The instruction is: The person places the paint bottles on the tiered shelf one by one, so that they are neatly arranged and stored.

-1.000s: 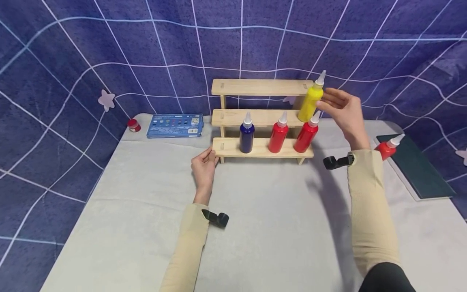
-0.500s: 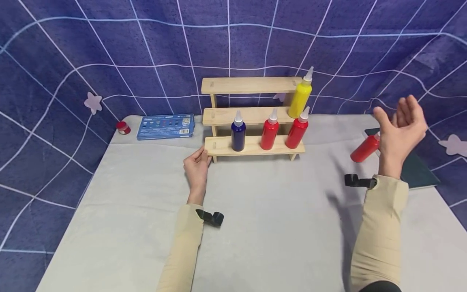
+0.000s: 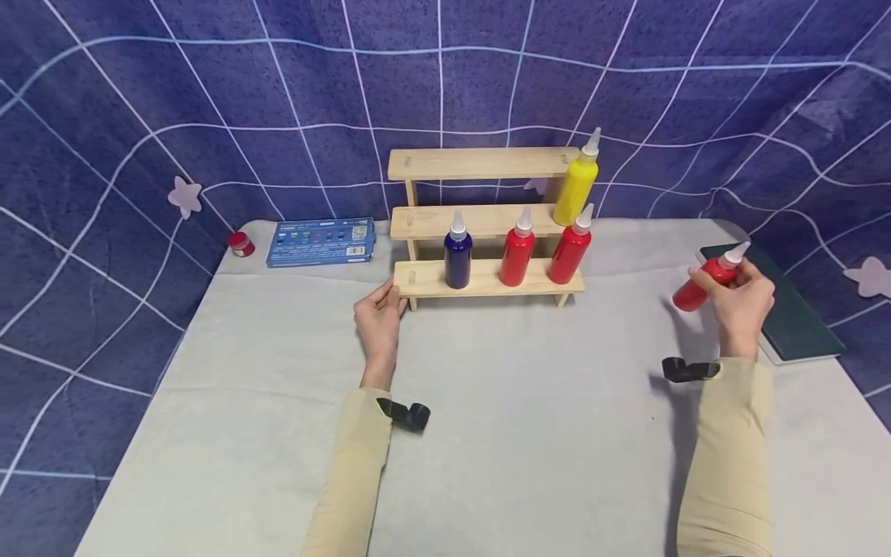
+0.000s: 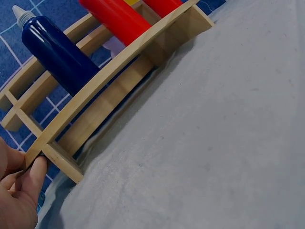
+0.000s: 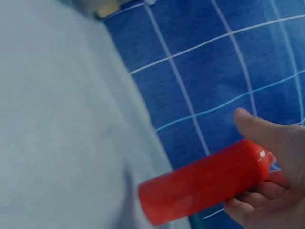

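At the left end of the three-step wooden shelf [image 3: 487, 289], my left hand [image 3: 379, 321] pinches the lowest step's corner. In the left wrist view, the thumb and fingers [image 4: 35, 174] meet at that wooden corner. Over on the right, my right hand [image 3: 743, 309] holds a red squeeze bottle [image 3: 692, 295] with a pointed white nozzle, near its top. The right wrist view has the red bottle [image 5: 205, 186] between thumb and curled fingers. On the lowest step stand a dark blue squeeze bottle [image 3: 457, 261] and two red ones [image 3: 516, 259]. A yellow squeeze bottle [image 3: 576, 193] stands on the middle step's right end.
A blue printed box [image 3: 320, 244] lies left of the shelf, with a small red jar [image 3: 240, 244] beyond it. A dark green book [image 3: 800, 317] lies beside my right hand. Blue gridded cloth [image 3: 487, 85] hangs behind the pale-covered table [image 3: 522, 425].
My right hand has left the yellow bottle, swung right, and come down onto the red bottle by the book, its fingers closing around it. The left hand stays at the shelf corner.
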The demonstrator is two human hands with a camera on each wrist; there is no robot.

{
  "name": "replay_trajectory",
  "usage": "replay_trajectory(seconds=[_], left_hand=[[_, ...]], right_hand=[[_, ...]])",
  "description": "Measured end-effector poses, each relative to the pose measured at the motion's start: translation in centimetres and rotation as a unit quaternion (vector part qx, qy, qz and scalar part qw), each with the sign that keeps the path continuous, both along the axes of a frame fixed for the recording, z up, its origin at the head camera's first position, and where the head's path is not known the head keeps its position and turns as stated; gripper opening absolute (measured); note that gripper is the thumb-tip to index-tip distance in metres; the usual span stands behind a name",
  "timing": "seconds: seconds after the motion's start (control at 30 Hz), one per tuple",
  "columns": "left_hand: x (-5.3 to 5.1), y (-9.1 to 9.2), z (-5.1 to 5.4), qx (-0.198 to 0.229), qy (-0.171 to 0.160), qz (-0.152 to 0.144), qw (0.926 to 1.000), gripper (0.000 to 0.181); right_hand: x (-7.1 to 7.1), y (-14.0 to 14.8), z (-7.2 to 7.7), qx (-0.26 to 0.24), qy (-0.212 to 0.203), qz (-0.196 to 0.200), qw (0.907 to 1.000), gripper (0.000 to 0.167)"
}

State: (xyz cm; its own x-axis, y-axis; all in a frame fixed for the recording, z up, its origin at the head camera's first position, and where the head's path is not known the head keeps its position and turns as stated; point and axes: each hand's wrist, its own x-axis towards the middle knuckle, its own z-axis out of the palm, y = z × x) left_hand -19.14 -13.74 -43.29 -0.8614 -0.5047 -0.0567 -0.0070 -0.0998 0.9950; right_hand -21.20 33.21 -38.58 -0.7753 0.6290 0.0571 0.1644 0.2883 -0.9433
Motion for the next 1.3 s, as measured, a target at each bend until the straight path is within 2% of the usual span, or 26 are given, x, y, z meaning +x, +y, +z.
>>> replay_trajectory(seconds=[0.07, 0.13, 0.3, 0.43, 0.57, 0.73, 0.9, 1.03, 1.3], left_hand=[[0.0, 0.0, 0.1, 0.004, 0.001, -0.002, 1.0000, 0.028], [0.1, 0.0, 0.1, 0.005, 0.002, -0.003, 1.0000, 0.028], [0.1, 0.1, 0.1, 0.011, 0.007, -0.001, 0.9999, 0.028], [0.2, 0.1, 0.0, 0.012, 0.006, 0.000, 0.9999, 0.028], [0.1, 0.1, 0.0, 0.008, 0.005, 0.003, 0.9999, 0.028], [0.0, 0.0, -0.1, 0.008, 0.001, 0.002, 1.0000, 0.029], [0.0, 0.0, 0.0, 0.017, -0.001, 0.000, 0.9999, 0.029], [0.0, 0.0, 0.1, 0.017, -0.003, 0.000, 0.9999, 0.029], [0.1, 0.1, 0.2, 0.017, -0.007, 0.000, 0.9998, 0.029]], right_hand=[[0.1, 0.1, -0.5, 0.022, -0.013, -0.002, 0.9997, 0.044], [0.1, 0.2, -0.9, 0.021, -0.015, -0.010, 0.9996, 0.039], [0.1, 0.0, -1.0, 0.023, -0.019, -0.028, 0.9992, 0.050], [0.5, -0.6, -0.2, 0.003, 0.002, -0.027, 0.9996, 0.050], [1.1, -1.4, 2.0, -0.061, 0.058, -0.012, 0.9964, 0.046], [1.8, -2.9, 5.4, -0.150, 0.152, 0.003, 0.9770, 0.047], [2.8, -4.7, 8.5, -0.160, 0.210, 0.018, 0.9645, 0.055], [3.2, -6.2, 10.7, -0.168, 0.239, 0.038, 0.9555, 0.061], [2.8, -10.4, 14.3, -0.193, 0.285, 0.126, 0.9304, 0.050]])
